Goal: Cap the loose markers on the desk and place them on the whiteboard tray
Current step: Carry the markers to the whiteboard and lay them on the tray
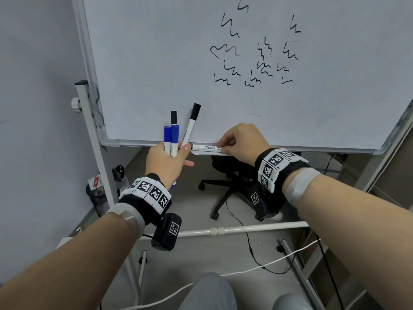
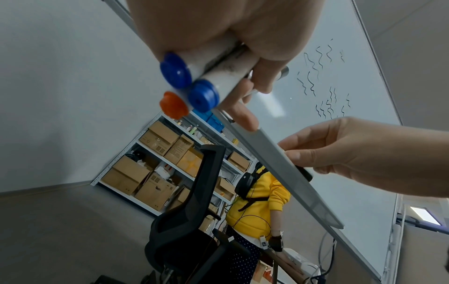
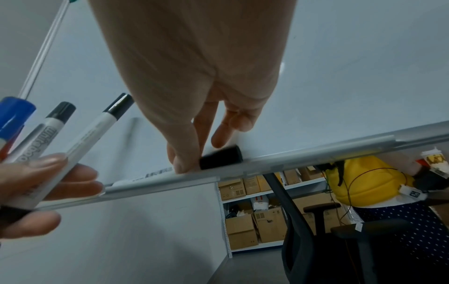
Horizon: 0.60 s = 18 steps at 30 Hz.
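Note:
My left hand (image 1: 166, 161) grips a bundle of several capped markers (image 1: 174, 133) upright in front of the whiteboard (image 1: 145, 74); two blue caps and two black caps stick up. From below, the left wrist view shows their blue butt ends (image 2: 175, 71) and one orange butt end (image 2: 173, 104). My right hand (image 1: 225, 147) pinches a white marker (image 1: 205, 148) that lies flat in the grey whiteboard tray (image 1: 202, 153). Its black cap (image 3: 221, 157) points right, just past my thumb and fingers (image 3: 184, 163). The two hands are close together at the tray's left end.
Black squiggles cover the whiteboard's upper right. Behind and below it stand a black office chair (image 1: 230, 175), the stand's white crossbar (image 1: 245, 228) and loose cables on the floor. Behind the board are a person in a yellow top (image 2: 257, 201) and shelves of cardboard boxes (image 2: 145, 173).

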Motion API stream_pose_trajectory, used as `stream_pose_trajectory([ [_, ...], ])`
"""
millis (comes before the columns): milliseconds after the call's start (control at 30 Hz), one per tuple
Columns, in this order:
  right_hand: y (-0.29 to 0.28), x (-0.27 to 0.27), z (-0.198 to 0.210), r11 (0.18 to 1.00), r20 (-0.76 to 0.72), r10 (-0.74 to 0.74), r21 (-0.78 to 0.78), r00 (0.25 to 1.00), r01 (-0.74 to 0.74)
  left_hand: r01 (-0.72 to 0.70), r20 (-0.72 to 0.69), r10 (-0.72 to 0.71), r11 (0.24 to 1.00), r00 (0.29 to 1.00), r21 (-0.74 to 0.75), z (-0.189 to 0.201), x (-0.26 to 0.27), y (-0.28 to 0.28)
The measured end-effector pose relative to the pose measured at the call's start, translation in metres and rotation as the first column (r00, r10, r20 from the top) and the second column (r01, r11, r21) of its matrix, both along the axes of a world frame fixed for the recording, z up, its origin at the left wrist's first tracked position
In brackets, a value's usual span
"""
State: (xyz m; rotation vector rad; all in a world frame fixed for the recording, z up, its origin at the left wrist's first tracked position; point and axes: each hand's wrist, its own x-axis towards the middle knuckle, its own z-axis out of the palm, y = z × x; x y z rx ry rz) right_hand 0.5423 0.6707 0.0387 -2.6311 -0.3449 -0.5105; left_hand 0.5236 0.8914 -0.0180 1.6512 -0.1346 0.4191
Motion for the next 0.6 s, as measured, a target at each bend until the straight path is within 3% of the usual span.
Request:
stream_pose_trajectory([
  [600, -0.003, 0.008, -0.012, 0.992, 0.053, -0.024, 0.127, 0.998, 0.017, 0.024, -0.028, -0.024, 1.0, 0.999, -0.011, -0.004, 0.003, 0.003],
])
